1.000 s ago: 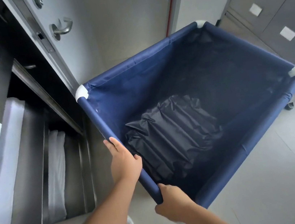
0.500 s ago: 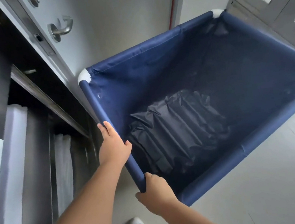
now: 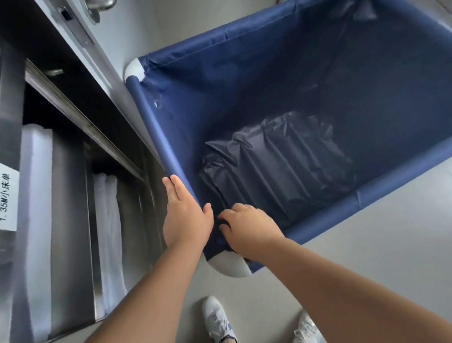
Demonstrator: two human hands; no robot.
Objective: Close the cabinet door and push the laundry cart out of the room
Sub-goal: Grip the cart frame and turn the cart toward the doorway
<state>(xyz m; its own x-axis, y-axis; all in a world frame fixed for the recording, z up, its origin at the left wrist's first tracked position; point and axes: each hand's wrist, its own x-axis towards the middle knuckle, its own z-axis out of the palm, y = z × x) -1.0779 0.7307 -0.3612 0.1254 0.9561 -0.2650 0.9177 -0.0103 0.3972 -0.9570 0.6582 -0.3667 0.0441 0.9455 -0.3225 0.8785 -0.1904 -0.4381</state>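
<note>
I had both hands on the blue laundry cart point(image 3: 278, 76), which filled the right half of the frame on the grey tiled floor point(image 3: 402, 233). My left hand point(image 3: 186, 220) was clamped on the near end of its left rail, my right hand point(image 3: 252, 230) gripped the fabric just beside it, by the white corner joint point(image 3: 229, 264). A crumpled black bag point(image 3: 276, 164) lay inside. The steel cabinet point(image 3: 56, 195) stood open at left, folded white linen point(image 3: 39, 215) on its shelves. A grey door point(image 3: 139, 17) with a lever handle point(image 3: 100, 1) stood at upper left.
</note>
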